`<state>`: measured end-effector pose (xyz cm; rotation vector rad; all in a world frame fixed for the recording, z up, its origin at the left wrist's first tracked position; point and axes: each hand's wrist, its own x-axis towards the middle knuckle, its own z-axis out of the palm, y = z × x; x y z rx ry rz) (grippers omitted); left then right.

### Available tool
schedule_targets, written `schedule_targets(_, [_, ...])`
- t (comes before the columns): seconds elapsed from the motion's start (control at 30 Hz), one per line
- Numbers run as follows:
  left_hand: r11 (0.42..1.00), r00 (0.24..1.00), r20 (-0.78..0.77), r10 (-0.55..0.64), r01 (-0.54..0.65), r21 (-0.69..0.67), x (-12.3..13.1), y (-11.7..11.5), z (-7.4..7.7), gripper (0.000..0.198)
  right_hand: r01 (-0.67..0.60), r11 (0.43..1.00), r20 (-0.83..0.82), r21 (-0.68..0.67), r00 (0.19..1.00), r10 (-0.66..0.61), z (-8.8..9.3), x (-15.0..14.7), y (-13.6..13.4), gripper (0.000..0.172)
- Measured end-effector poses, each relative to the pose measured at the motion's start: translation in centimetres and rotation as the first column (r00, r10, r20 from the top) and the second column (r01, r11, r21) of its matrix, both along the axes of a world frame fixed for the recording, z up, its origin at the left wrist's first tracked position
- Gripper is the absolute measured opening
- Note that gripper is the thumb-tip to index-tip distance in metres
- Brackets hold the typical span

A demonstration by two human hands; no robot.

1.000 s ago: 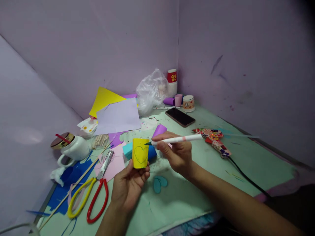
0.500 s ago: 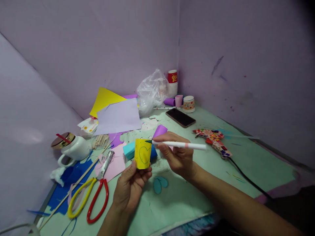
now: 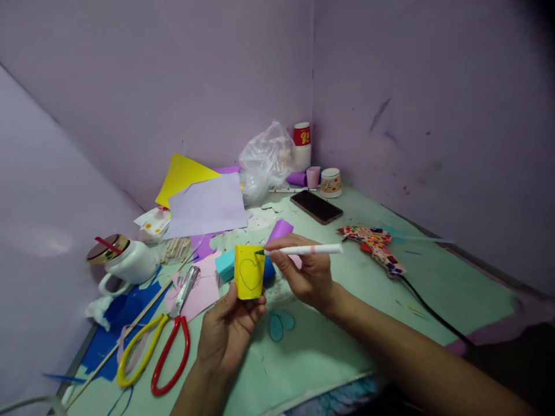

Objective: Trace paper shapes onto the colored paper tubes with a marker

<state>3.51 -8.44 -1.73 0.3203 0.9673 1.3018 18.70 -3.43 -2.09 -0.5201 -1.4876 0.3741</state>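
Observation:
A small yellow paper cup (image 3: pixel 250 273) with a heart outline drawn on its side is gripped from below by my left hand (image 3: pixel 232 326). Between the fingers of my right hand (image 3: pixel 306 271) is a white marker (image 3: pixel 318 249), its dark green tip at the cup's upper right edge. Behind the cup lie a turquoise paper piece (image 3: pixel 224 266), a blue one (image 3: pixel 269 269) and a purple paper roll (image 3: pixel 281 229), all partly covered. Turquoise petal-shaped pieces (image 3: pixel 281 323) rest on the table between my forearms.
Scissors (image 3: pixel 176 323) with yellow and red handles lie on the left, near a white mug (image 3: pixel 136 263). A glue gun (image 3: pixel 375 245) with a black cord lies right; a phone (image 3: pixel 316 206) is behind my right hand. Paper sheets (image 3: pixel 206 205) and a plastic bag (image 3: pixel 266 162) sit at the back.
The marker has turned slightly in my right hand, and its tip has moved a little inward over the cup's upper edge. The whole view has shifted slightly.

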Motion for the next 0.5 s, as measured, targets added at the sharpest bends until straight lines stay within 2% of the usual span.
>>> schedule_targets(0.1, [1.000, 1.000, 0.004, -0.005, 0.005, -0.002, 0.01, 0.03, 0.03, 0.030, 0.001, 1.000, -0.040, -0.010, 0.999, -0.001, -0.03, 0.16, -0.06, 0.013])
schedule_targets(0.5, [1.000, 1.000, -0.006, -0.024, 0.024, -0.012, -0.14, -0.06, 0.09, 0.031, -0.011, 1.000, 0.011, -0.007, 1.000, 0.011, -0.24, 0.04, 0.09, 0.011])
